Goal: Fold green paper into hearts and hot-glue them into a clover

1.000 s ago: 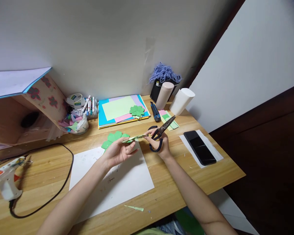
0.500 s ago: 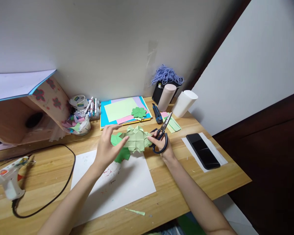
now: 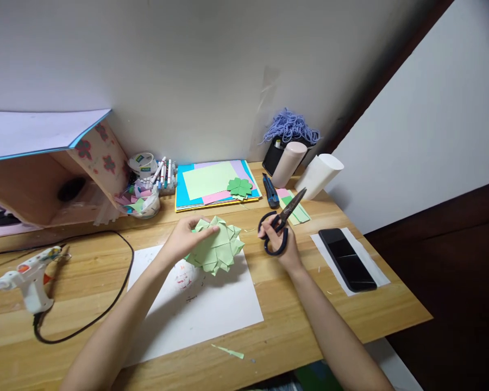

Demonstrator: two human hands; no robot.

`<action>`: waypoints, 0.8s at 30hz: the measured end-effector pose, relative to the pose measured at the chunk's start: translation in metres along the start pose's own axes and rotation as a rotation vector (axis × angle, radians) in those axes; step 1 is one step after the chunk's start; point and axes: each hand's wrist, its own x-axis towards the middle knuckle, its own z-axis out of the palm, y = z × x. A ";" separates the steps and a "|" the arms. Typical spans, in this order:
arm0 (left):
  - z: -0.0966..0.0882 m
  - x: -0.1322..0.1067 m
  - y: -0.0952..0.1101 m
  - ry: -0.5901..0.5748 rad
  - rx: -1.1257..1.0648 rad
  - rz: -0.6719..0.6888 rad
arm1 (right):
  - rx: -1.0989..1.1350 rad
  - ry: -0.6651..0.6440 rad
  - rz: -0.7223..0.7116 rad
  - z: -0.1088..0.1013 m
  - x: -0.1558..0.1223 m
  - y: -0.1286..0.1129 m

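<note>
My left hand (image 3: 187,239) pinches a pale green folded paper piece (image 3: 217,248) with a jagged, pointed outline, thumb on top and fingers behind it. It is held above a white sheet of paper (image 3: 224,304) that bears small red and dark marks. In my right hand (image 3: 283,241) are black-handled scissors (image 3: 289,214), their blades together and pointing up and away to the right. The scissors are apart from the folded paper. A thin pale green paper scrap (image 3: 228,352) lies near the table's front edge.
A white hot glue gun (image 3: 35,277) with a black cord stands left. Along the back are a cardboard box (image 3: 100,152), markers (image 3: 165,172), coloured paper (image 3: 206,182) bearing a green paper clover (image 3: 239,188), a utility knife (image 3: 270,191) and paper tubes (image 3: 320,175). A phone (image 3: 346,260) lies right.
My right hand has let go of the folded paper and moved away right with the scissors. My left hand has turned and lowered the paper. The darker green piece is now mostly hidden behind it.
</note>
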 end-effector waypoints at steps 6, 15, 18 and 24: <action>-0.016 -0.001 0.006 -0.192 -0.037 -0.126 | -0.899 -0.395 -0.375 -0.039 0.024 -0.014; -0.016 0.000 0.000 -0.280 -0.001 -0.081 | -1.243 -0.613 -0.713 -0.035 0.040 -0.037; -0.015 0.001 -0.002 -0.293 0.020 -0.060 | -1.259 -0.632 -0.764 -0.031 0.041 -0.039; -0.015 0.001 -0.003 -0.291 0.048 -0.035 | -1.271 -0.664 -0.793 -0.025 0.045 -0.039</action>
